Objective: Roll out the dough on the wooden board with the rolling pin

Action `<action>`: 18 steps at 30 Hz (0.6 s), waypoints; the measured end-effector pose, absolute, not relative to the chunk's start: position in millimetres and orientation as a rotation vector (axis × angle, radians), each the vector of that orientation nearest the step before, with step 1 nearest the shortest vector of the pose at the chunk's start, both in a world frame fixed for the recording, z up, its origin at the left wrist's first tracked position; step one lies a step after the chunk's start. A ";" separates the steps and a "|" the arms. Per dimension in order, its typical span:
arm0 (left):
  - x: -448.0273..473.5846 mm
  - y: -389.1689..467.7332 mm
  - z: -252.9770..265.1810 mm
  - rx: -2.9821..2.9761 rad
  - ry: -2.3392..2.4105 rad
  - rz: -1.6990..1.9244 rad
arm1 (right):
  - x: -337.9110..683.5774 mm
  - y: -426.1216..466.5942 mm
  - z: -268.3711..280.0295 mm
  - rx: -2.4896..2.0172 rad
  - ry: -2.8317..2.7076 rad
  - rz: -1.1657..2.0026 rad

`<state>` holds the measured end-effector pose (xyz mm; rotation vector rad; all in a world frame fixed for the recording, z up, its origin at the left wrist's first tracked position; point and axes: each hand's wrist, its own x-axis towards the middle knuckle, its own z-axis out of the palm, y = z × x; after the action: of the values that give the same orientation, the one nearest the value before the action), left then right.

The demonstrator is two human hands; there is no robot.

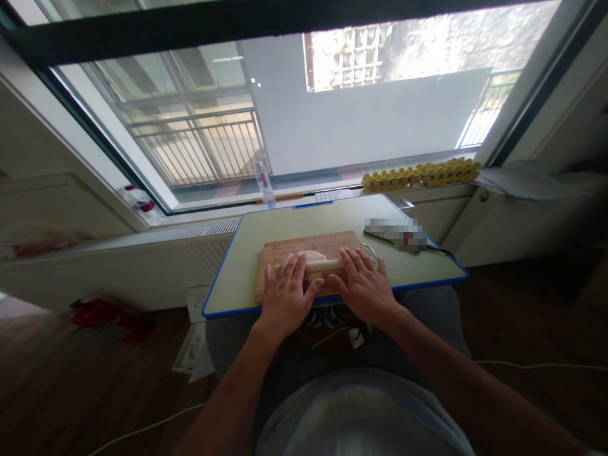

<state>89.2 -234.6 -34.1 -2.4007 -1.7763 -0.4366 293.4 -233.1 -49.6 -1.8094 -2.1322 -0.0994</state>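
A pale wooden rolling pin [325,266] lies crosswise on a wooden cutting board [272,252]. Flattened whitish dough [311,256] shows just beyond the pin, partly covered by it and by my fingers. My left hand [288,292] holds the pin's left end, fingers laid over it and thumb on the near side. Over the right end, my right hand [365,285] grips in the same way, close to the board's metal ring handle [371,252]. Both pin ends are hidden beneath my hands.
The board rests on a small blue-edged table [247,229] across my lap. A blurred-out flat object [396,235] lies on its right side. On the sill are a clear bottle [265,185] and a yellow bumpy roller [420,175]. A red fire extinguisher [111,320] is on the floor.
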 end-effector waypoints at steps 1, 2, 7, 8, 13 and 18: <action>89.3 -230.1 -32.8 -2.401 -1.789 -0.417 | 293.1 -229.5 -48.7 -1.810 -2.132 -0.096; 89.6 -223.8 -30.7 -2.405 -1.807 -0.397 | 292.4 -224.4 -47.1 -1.812 -2.131 -0.088; 93.3 -183.7 -16.8 -2.484 -1.886 -0.316 | 287.6 -192.4 -32.2 -1.873 -2.110 -0.019; 94.2 -176.4 -14.8 -2.493 -1.896 -0.307 | 286.9 -187.0 -28.8 -1.882 -2.114 -0.011; 96.6 -144.6 -10.5 -2.517 -1.881 -0.241 | 286.8 -167.9 -19.7 -1.889 -2.135 -0.026; 97.6 -124.2 -7.7 -2.589 -1.901 -0.160 | 287.7 -159.1 -20.4 -1.874 -2.125 -0.056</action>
<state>97.6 -124.2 -7.7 -2.5887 -1.9010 -0.1595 287.7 -159.1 -20.4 -1.8742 -2.1246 -0.0561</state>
